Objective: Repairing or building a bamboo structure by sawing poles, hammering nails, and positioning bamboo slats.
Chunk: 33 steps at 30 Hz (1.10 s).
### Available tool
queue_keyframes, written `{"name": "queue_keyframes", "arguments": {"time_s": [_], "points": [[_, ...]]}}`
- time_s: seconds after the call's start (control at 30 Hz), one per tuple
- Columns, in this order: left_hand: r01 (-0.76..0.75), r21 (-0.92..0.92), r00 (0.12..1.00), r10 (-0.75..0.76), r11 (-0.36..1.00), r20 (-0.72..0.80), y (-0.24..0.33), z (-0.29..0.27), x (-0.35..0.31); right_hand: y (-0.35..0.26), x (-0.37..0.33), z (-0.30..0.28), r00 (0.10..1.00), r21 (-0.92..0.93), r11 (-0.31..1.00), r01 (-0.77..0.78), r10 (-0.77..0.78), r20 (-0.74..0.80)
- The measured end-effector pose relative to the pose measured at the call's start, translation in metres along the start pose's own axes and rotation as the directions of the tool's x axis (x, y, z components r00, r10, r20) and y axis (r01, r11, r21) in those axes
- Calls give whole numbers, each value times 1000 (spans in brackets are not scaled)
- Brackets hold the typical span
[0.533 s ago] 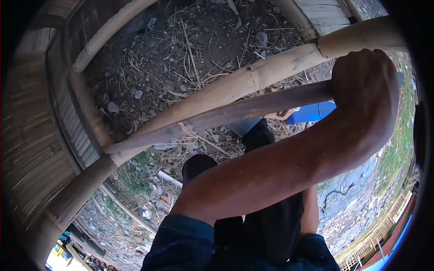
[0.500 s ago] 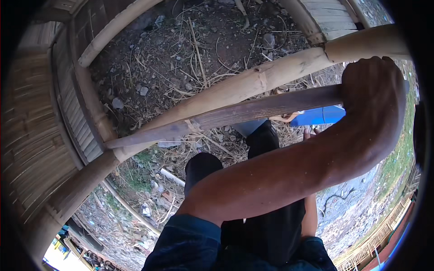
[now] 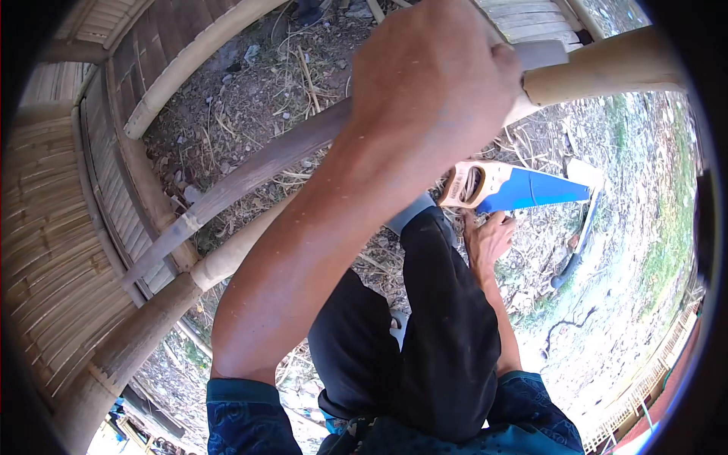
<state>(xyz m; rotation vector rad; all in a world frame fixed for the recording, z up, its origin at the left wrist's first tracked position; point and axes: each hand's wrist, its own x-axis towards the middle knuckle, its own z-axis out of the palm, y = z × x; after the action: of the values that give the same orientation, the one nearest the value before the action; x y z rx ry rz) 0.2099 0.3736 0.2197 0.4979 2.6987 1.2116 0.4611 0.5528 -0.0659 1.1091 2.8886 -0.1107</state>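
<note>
Fingers of my left hand [image 3: 436, 76] were wrapped round a long wooden slat [image 3: 262, 168] at about one o'clock, mostly hidden behind my knuckles; those of my right hand [image 3: 489, 239], near three o'clock, were loosely bent and parted, with nothing seen in them.

Biggest was the bamboo beam [image 3: 607, 68], crossing from eight o'clock to two. Near it ran the slat, one end between eight and nine o'clock, the other poking past my fist toward half past one. I judged it stiff, fairly light for its length, rough rather than slippery, likelier to splinter than snap. Held nearer one end, its long side probably wanted to dip; a grip closer to the middle seemed better balanced.

Next in size, a blue-bladed saw [image 3: 535, 188] lay toward half past two, its handle at eleven o'clock from my right fingers; whether they touched, I couldn't tell. A dark-handled tool [image 3: 567, 271] lay past its tip. Smallest was lettering on the saw's handle, too tiny to read; none showed on the slat.
</note>
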Motion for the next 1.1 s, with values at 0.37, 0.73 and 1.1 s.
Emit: {"name": "queue_keyframes", "arguments": {"time_s": [0.37,0.73,1.1], "points": [[240,87,969,-244,967,44,-80,88,-20,-75,43,-17,963,309,947,89,-161,217],[391,104,920,-391,914,-23,-70,109,-32,39,-35,-109,987,494,857,-147,160,15],[372,91,905,-340,924,-255,-76,128,-49,376,-264,-442,979,962,190,-194,-26,203]]}}
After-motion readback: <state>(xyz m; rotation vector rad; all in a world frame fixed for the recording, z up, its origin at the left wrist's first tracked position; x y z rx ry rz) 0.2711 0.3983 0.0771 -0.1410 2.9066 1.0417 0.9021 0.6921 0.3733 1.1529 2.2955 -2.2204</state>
